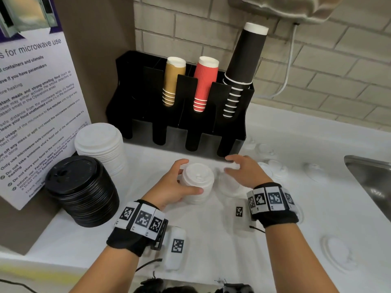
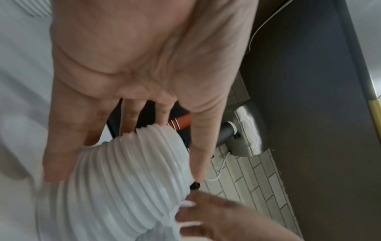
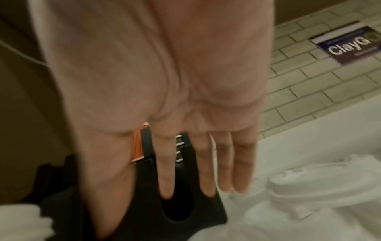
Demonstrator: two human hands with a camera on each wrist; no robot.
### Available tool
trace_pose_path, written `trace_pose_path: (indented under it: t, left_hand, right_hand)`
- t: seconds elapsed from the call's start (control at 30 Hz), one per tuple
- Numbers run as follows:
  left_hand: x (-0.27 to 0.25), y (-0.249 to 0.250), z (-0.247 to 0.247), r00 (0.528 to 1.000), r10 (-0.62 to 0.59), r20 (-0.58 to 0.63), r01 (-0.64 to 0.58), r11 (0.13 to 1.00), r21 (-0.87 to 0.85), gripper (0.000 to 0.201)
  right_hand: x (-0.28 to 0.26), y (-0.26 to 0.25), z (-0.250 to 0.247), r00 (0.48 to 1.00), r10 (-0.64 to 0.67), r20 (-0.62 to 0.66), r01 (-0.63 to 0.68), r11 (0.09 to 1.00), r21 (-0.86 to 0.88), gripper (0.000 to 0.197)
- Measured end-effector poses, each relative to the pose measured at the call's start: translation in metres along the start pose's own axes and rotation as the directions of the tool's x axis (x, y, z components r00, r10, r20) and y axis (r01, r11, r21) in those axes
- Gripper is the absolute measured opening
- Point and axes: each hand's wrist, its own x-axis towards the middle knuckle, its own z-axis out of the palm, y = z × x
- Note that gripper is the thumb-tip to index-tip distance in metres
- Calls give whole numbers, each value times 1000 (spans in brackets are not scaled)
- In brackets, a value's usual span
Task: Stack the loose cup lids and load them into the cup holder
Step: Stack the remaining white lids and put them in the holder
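Note:
My left hand [image 1: 189, 176] grips a short stack of small white lids [image 1: 197, 182] that stands on the white counter in front of the black cup holder [image 1: 211, 132]. In the left wrist view my fingers and thumb curl round the ribbed lid stack [image 2: 128, 179]. My right hand [image 1: 229, 164] hovers just right of the stack with straight, spread fingers [image 3: 206, 163] and holds nothing. Below it lies a loose white lid [image 1: 229, 185], and more loose lids [image 1: 273, 166] lie to its right, also seen as loose lids [image 3: 309, 195] in the right wrist view.
A tall stack of large white lids [image 1: 99, 144] and a stack of black lids [image 1: 82, 187] stand at the left beside a sign [image 1: 31, 102]. The holder's back slots hold brown, red and black cups [image 1: 243, 66]. A steel sink [image 1: 372, 182] lies at the right. One lid [image 1: 338, 254] rests near the front.

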Motion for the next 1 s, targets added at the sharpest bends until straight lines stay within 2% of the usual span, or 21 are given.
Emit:
trace_pose_path:
  t: [0.07, 0.13, 0.33, 0.47, 0.57, 0.67, 0.8, 1.0]
  left_hand:
    - [-2, 2, 0, 1000, 17, 8, -17, 1000, -4, 83]
    - [-2, 3, 2, 999, 27, 23, -27, 1000, -7, 78]
    - [-3, 5, 4, 1000, 24, 14, -23, 999, -27, 70]
    - [-3, 5, 5, 999, 46, 3, -46, 999, -29, 65]
    - [-3, 4, 6, 999, 53, -1, -53, 998, -23, 66]
    - [-2, 5, 7, 998, 56, 2, -56, 998, -24, 67]
    - [-3, 5, 8, 997, 70, -17, -70, 997, -24, 68]
    - [-3, 5, 9, 998, 61, -31, -61, 998, -18, 84]
  right_hand:
    - [0, 5, 2, 986, 73, 148, -56, 992, -112, 62]
    - [1, 6, 7, 976, 98, 195, -69, 986, -149, 67]
    - [4, 7, 13, 987, 65, 150, -41, 987, -155, 56]
    - [2, 8, 5, 998, 56, 23, -54, 996, -73, 56]
    - [-3, 1, -3, 995, -55, -85, 69, 981, 183, 47]
    - [-13, -16, -3, 975, -205, -81, 221, 919, 327, 42]
    - [-18, -37, 4, 950, -311, -7, 298, 905, 303, 55]
    - [-17, -54, 10, 935, -347, 77, 331, 929, 163, 77]
